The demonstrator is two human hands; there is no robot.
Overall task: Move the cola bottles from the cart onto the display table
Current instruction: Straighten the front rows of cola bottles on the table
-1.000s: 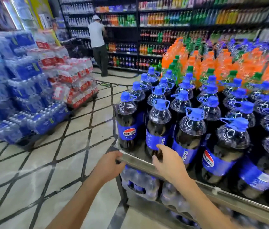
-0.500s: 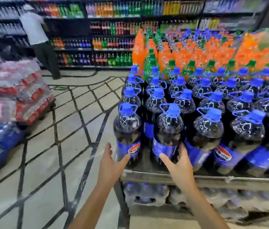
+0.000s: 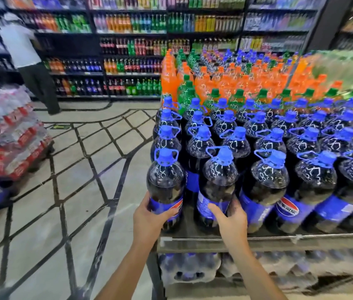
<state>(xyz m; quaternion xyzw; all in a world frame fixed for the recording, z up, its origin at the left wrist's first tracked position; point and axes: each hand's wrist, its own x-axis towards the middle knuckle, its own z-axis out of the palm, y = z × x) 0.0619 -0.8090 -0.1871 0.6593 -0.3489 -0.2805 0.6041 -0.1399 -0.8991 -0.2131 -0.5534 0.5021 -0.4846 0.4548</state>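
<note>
Several large cola bottles with blue caps and blue labels stand in rows on the display table. My left hand grips the front corner cola bottle around its label. Around the lower body of the second front-row cola bottle, just to the right, my right hand curls its fingers. Both bottles stand upright on the table's front edge. No cart is in view.
Orange and green soda bottles fill the table behind the cola. Wrapped bottle packs lie under the table. Stacked water packs sit on the left. A person stands by the back shelves.
Both hands have moved forward from the table's edge onto the two front bottles and closed round them. The view has shifted right and nearer the table.
</note>
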